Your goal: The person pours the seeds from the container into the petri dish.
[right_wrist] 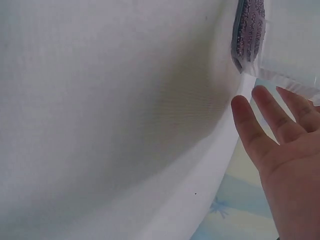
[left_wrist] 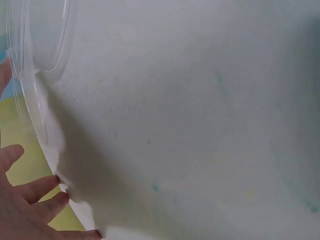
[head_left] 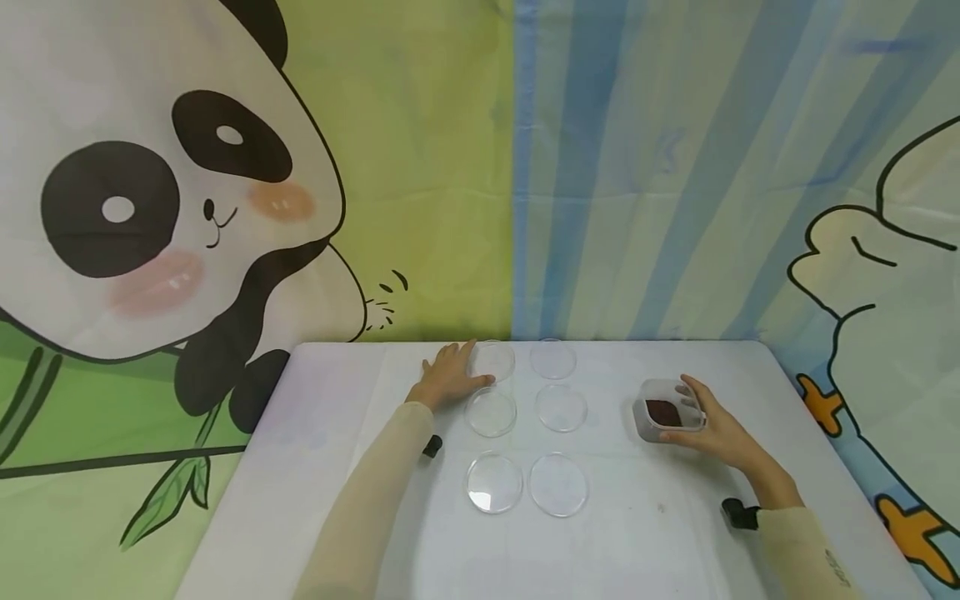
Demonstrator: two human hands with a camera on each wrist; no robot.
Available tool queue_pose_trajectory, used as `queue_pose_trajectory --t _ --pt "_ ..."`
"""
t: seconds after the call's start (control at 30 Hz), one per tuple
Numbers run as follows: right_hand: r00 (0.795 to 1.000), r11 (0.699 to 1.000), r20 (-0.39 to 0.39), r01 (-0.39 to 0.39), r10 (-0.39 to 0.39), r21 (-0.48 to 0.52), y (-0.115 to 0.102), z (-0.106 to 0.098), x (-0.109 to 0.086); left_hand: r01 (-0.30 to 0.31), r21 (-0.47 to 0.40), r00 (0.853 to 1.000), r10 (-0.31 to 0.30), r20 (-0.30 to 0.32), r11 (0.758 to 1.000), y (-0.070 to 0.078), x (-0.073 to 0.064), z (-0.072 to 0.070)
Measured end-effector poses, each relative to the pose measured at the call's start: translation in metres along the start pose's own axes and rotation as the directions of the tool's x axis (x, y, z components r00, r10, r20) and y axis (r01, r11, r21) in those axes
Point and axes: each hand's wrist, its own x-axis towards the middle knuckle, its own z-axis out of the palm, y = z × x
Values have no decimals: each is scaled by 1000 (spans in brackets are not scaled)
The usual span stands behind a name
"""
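My left hand (head_left: 452, 377) is at the back left clear round dish (head_left: 501, 358), its thumb and forefinger at the dish's left side. In the left wrist view, the other fingers (left_wrist: 47, 206) spread out straight past the dish rim. On the right, my right hand (head_left: 712, 429) holds a clear plastic tub (head_left: 647, 427) between thumb and fingers. Dark brown material (head_left: 663, 412) lies inside the tub. The right wrist view has the tub (right_wrist: 292, 45) at the upper right, with the brown layer along its base; some fingers (right_wrist: 252, 130) reach out below it.
More clear round dishes stand in two columns on the white table (head_left: 630, 533), among them a front left dish (head_left: 494, 471) and a front right dish (head_left: 558, 473). Behind the table's back edge hangs a printed cloth (head_left: 435, 167) with a panda.
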Motion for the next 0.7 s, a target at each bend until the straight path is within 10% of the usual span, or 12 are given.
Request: queue_pose_trajectory --t 0.7 --pt "997 995 -45 67 -64 80 -8 9 10 9 2 1000 -9 2 1000 -3 -1 2"
